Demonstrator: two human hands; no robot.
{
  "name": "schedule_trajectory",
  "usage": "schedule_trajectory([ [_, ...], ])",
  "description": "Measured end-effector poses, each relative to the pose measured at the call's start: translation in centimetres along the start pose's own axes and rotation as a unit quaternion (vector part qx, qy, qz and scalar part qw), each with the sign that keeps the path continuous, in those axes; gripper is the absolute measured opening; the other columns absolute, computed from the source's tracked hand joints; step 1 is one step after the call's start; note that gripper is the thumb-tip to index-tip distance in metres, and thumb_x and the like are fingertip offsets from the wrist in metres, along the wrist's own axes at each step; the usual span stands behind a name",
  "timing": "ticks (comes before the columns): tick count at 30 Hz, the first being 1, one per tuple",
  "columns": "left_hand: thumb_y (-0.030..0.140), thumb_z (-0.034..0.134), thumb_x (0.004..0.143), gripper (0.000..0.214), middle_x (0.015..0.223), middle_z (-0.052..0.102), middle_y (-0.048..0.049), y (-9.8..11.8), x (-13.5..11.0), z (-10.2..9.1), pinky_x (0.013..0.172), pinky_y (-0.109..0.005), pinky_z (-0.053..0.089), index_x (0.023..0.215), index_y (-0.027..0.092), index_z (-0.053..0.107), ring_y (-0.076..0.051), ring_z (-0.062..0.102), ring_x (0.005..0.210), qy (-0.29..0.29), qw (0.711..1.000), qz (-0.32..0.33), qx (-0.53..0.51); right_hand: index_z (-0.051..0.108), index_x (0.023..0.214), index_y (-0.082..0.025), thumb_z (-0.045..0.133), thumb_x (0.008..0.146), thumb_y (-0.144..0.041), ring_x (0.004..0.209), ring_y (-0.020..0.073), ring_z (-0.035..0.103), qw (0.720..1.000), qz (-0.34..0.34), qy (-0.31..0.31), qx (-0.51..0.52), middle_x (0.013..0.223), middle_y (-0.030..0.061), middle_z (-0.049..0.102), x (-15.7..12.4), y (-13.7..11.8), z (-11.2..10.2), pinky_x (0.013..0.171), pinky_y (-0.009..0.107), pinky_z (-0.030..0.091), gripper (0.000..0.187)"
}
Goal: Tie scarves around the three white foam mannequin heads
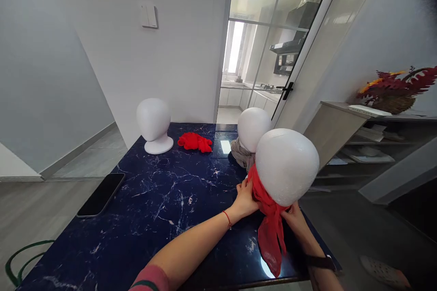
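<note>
A white foam mannequin head (286, 163) stands near the table's right front edge with a red scarf (269, 223) wrapped round its neck, the loose ends hanging down. My left hand (245, 199) presses its closed fingers on the scarf at the neck's left side. My right hand (295, 217) grips the scarf under the head on the right, partly hidden by the head. Behind it stands a second white head (252, 126) with a grey-brown scarf (241, 154) round its neck.
A third bare white head (154, 123) stands at the far left of the dark blue marble table (150, 209), beside a crumpled red cloth (195, 142). A black phone (101, 194) lies at the left edge. A shelf unit (344, 136) with a flower basket (396, 88) stands to the right.
</note>
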State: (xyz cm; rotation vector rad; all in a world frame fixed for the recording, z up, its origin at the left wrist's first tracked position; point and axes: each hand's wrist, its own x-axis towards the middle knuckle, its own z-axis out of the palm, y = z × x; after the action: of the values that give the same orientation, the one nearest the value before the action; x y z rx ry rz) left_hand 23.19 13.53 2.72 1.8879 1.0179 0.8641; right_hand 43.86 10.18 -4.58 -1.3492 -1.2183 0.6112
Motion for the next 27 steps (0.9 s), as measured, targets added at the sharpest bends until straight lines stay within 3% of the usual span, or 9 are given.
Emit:
schedule_trajectory([
  [10, 0.026, 0.069, 0.057, 0.088, 0.139, 0.037, -0.0140, -0.8, -0.3, 1.4, 0.102, -0.044, 0.027, 0.138, 0.018, 0.036, -0.032, 0.035, 0.121, 0.022, 0.999, -0.048, 0.014, 0.052, 0.106, -0.019, 0.070, 0.049, -0.033, 0.106, 0.0283, 0.057, 0.999, 0.033, -0.012, -0.022, 0.111, 0.0121, 0.062, 1.1, 1.0, -0.6, 0.097, 0.047, 0.041, 0.061],
  [14, 0.023, 0.067, 0.058, 0.083, 0.139, 0.037, -0.0109, 0.2, -1.8, 2.0, 0.102, -0.043, 0.027, 0.136, 0.021, 0.039, -0.031, 0.034, 0.119, 0.027, 0.998, -0.047, -0.011, 0.054, 0.103, -0.018, 0.073, 0.046, -0.035, 0.105, 0.0312, 0.058, 0.999, 0.040, 0.020, -0.014, 0.112, 0.0143, 0.062, -0.3, 0.3, -1.7, 0.095, 0.048, 0.044, 0.062],
  [19, 0.023, 0.067, 0.059, 0.080, 0.136, 0.037, -0.0105, 1.0, -3.4, 2.8, 0.102, -0.043, 0.027, 0.134, 0.022, 0.041, -0.031, 0.034, 0.117, 0.009, 0.998, -0.054, -0.029, 0.057, 0.101, -0.018, 0.074, 0.046, -0.036, 0.094, 0.0323, 0.063, 0.996, 0.089, 0.006, -0.023, 0.105, 0.0147, 0.067, -2.2, -0.3, -3.3, 0.087, 0.050, 0.048, 0.060],
  [27, 0.020, 0.065, 0.056, 0.089, 0.139, 0.032, -0.0107, 0.8, -2.0, 3.8, 0.103, -0.045, 0.025, 0.139, 0.022, 0.033, -0.033, 0.032, 0.118, 0.015, 0.997, -0.073, -0.023, 0.064, 0.097, -0.019, 0.074, 0.047, -0.038, 0.089, 0.0322, 0.065, 0.997, 0.070, -0.004, -0.040, 0.096, 0.0126, 0.071, -0.3, 0.1, -3.4, 0.087, 0.052, 0.048, 0.055],
])
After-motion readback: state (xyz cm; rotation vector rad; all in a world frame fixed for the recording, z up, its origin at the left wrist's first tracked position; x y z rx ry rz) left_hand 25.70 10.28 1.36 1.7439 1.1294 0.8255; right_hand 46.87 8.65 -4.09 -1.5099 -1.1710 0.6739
